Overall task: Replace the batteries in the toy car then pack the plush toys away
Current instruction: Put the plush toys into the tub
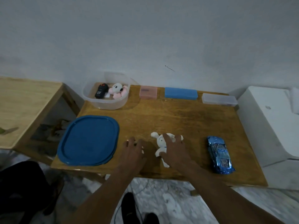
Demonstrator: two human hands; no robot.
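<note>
A shiny blue toy car point(220, 156) lies on the wooden table point(178, 117) at the front right. Left of the car, my right hand point(175, 150) reaches down over a white plush rabbit point(160, 140), fingers and thumb curled around its body. My left hand point(134, 151) rests palm down beside it, over something small; only a white bit shows at its edge. At the back left a clear tub point(103, 105) holds a pink and white plush point(117, 91) and a black remote point(101, 91). The tub's blue lid point(89, 141) lies flat at the front left.
Along the back edge stand a pink box point(148, 92), a blue box point(181, 93) and a clear box point(219, 99). A white appliance point(267, 126) flanks the table on the right. A lighter wooden table point(24, 102) flanks it on the left.
</note>
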